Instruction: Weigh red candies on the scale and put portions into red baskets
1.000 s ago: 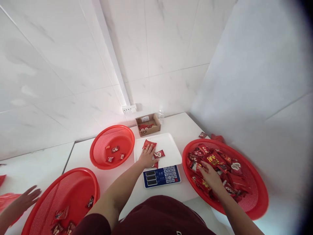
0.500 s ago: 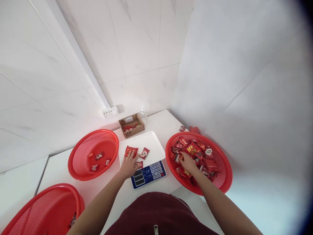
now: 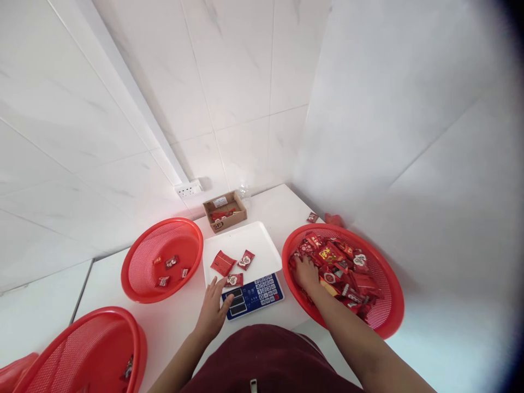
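Observation:
My left hand (image 3: 213,308) hovers at the front left corner of a digital scale, fingers spread and holding nothing. Three red snack packets lie on the scale's white tray (image 3: 245,236): one plain side up (image 3: 223,263), one printed packet (image 3: 246,260), and another printed packet (image 3: 234,280) at the front edge by my fingertips. The blue keypad panel (image 3: 256,297) faces me. My right hand (image 3: 307,273) reaches into the left side of a red basket (image 3: 395,305) heaped with red packets (image 3: 329,254). Its fingers extend among the packets, their tips partly hidden.
A red basket (image 3: 126,273) with several small packets stands left of the scale, another red basket (image 3: 141,349) nearer me. Behind the scale sit a small cardboard box (image 3: 229,221) with packets and a clear plastic container (image 3: 244,192). A loose packet (image 3: 312,217) lies near the wall.
My left hand has drawn back toward me off the packets on the tray, uncovering them. My right hand has shifted toward the left side of the basket. The view has shifted slightly.

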